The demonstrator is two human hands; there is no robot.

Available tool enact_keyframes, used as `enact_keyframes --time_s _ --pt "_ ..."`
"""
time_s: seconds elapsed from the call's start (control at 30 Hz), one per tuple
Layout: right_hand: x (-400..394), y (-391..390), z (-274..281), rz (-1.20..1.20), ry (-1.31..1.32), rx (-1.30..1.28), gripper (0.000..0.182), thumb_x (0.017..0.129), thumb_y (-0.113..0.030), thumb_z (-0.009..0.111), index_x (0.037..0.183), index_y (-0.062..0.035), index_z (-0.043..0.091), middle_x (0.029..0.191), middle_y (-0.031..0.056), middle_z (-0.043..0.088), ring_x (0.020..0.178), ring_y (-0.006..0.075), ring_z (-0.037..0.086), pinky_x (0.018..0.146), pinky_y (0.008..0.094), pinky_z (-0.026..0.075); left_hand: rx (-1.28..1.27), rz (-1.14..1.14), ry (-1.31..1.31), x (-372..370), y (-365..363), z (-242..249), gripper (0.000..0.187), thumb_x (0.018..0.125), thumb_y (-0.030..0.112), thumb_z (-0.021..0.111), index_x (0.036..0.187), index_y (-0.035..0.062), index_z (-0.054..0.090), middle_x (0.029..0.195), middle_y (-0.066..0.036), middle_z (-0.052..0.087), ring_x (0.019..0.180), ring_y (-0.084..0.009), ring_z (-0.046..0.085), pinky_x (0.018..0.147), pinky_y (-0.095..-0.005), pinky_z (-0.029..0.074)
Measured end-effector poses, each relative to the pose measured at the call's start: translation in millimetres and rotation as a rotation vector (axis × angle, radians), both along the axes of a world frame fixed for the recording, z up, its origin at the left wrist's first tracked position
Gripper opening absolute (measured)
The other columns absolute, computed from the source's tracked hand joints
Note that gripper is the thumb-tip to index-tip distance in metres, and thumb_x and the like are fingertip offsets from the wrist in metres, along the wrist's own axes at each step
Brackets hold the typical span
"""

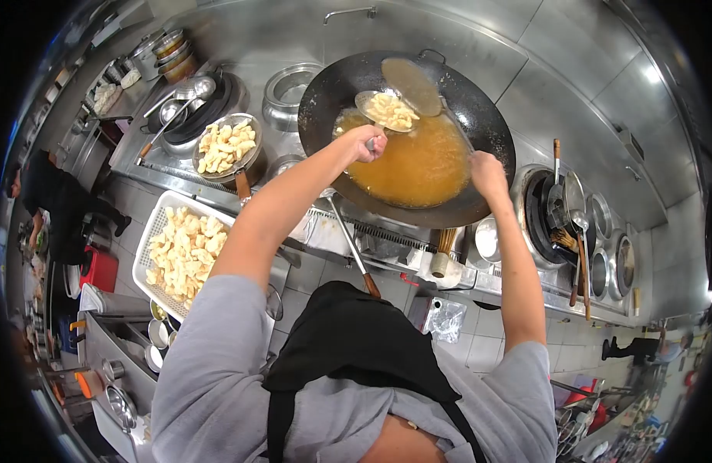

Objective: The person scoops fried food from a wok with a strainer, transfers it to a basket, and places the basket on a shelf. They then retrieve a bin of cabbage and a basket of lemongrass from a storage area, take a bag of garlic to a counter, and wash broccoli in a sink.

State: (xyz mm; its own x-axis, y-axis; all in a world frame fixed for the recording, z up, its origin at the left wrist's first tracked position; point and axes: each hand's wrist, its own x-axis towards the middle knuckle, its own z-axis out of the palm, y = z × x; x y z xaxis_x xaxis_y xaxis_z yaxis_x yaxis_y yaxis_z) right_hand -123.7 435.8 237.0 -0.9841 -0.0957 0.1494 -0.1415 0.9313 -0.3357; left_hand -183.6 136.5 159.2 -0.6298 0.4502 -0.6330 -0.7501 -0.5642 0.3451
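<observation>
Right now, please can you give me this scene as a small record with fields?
left hand: fingers closed around the handle of a scoop
scoop load: pale pieces
right hand: fingers closed around the handle of a round skimmer
wok: brown liquid inside, both tools above
left of wok: strainer with more pieces
nearer the person: white basket, also with pieces
unclear: skimmer surface, blurred

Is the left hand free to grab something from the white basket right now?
Probably not: the left hand grips a ladle of pale pieces over the wok. The basket sits uncovered beside the left arm, seemingly within reach if that hand were free.
</observation>
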Motion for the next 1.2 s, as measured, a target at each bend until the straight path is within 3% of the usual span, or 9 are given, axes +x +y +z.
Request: enact_keyframes --time_s 0.1,0.13,0.17,0.3,0.37,0.47,0.73,1.03,1.2 --pt "24.4 34.9 13.8 0.081 0.121 -0.333 0.02 0.085 -0.013 0.051 0.092 -0.0019 0.065 0.094 0.0198 0.064 0.091 0.0359 0.062 0.08 0.0384 0.048 0.165 -0.047 0.018 25.3 -10.5 5.7 0.027 0.085 0.003 0.046 0.061 0.0105 0.036 0.051 0.004 0.036 0.039 -0.0044 0.032 0.036 -0.0176 0.028" --pt "33.1 43.4 20.1 0.08 0.139 -0.348 0.02 0.086 -0.013 0.051 0.093 -0.0007 0.065 0.078 0.0146 0.065 0.075 0.026 0.064 0.068 0.0321 0.048 0.167 -0.051 0.015 36.4 -13.5 11.8 0.027 0.085 0.003 0.046 0.061 0.0105 0.036 0.051 0.004 0.036 0.039 -0.0044 0.032 0.036 -0.0176 0.028" --pt "43.7 53.0 28.6 0.015 -0.055 -0.591 0.02 0.088 -0.01 0.049 0.095 0.0008 0.064 0.064 0.0033 0.056 0.056 0.0118 0.052 0.053 0.0252 0.041 0.212 -0.055 0.052 47.8 -16.1 17.5 0.025 0.085 0.003 0.046 0.063 0.01 0.036 0.053 0.004 0.037 0.039 -0.0043 0.032 0.036 -0.0175 0.028" --pt "77.7 71.9 44.6 -0.094 -0.08 -0.927 0.021 0.091 -0.009 0.046 0.105 -0.0017 0.059 0.055 -0.0096 0.034 0.041 -0.0002 0.026 0.035 0.0179 0.017 0.348 -0.073 0.181 103.2 -31.5 47.9 0.018 0.085 0.004 0.047 0.07 0.008 0.038 0.057 0.003 0.04 0.039 -0.004 0.033 0.035 -0.0181 0.028" --pt "91.4 72.0 52.3 -0.132 -0.052 -0.84 0.02 0.092 -0.009 0.045 0.103 -0.0004 0.059 0.057 -0.0063 0.04 0.041 0.0019 0.031 0.035 0.0196 0.022 0.372 -0.094 0.272 100.3 -39.6 58.3 0.012 0.087 0.003 0.044 0.076 0.0058 0.039 0.058 0.002 0.04 0.039 -0.0035 0.036 0.032 -0.0192 0.03" --pt "97.3 59.2 51.0 -0.145 -0.123 -1.04 0.022 0.091 -0.011 0.044 0.105 0.002 0.055 0.055 -0.0045 0.039 0.036 0.0031 0.028 0.03 0.0208 0.02 0.336 -0.116 0.237 93.0 -41.6 95.6 0.02 0.084 0.003 0.046 0.067 0.0086 0.039 0.057 0.005 0.039 0.041 -0.0014 0.037 0.035 -0.016 0.031" --pt "72.0 34.2 6.1 -0.117 -0.169 -1.056 0.018 0.089 -0.008 0.044 0.1 0.0011 0.055 0.055 -0.0021 0.042 0.033 0.0048 0.03 0.029 0.0222 0.021 0.22 -0.1 0.235 88.6 -58.6 79.8 0.018 0.085 0.004 0.043 0.068 0.008 0.039 0.058 0.004 0.039 0.041 -0.0027 0.035 0.034 -0.0169 0.03" --pt "-0.5 11.9 -50.1 -0.289 -0.235 -0.647 0.018 0.085 -0.01 0.045 0.095 -0.0011 0.057 0.052 0.0001 0.046 0.032 0.0103 0.035 0.029 0.0271 0.025 -0.015 -0.074 0.198 93.9 -83.0 74.6 0.021 0.082 0.004 0.047 0.065 0.01 0.037 0.056 0.005 0.038 0.038 -0.0016 0.033 0.033 -0.0169 0.029" --pt "-21.3 -13.6 -75.2 -0.3 -0.575 -1.12 0.012 0.085 -0.011 0.045 0.089 -0.004 0.055 0.051 -0.0025 0.038 0.035 0.01 0.03 0.031 0.0274 0.021 -0.018 -0.045 0.267 103.9 -90.6 87.6 0.02 0.082 0.003 0.047 0.066 0.0095 0.038 0.057 0.005 0.039 0.038 -0.0018 0.034 0.033 -0.0171 0.028"
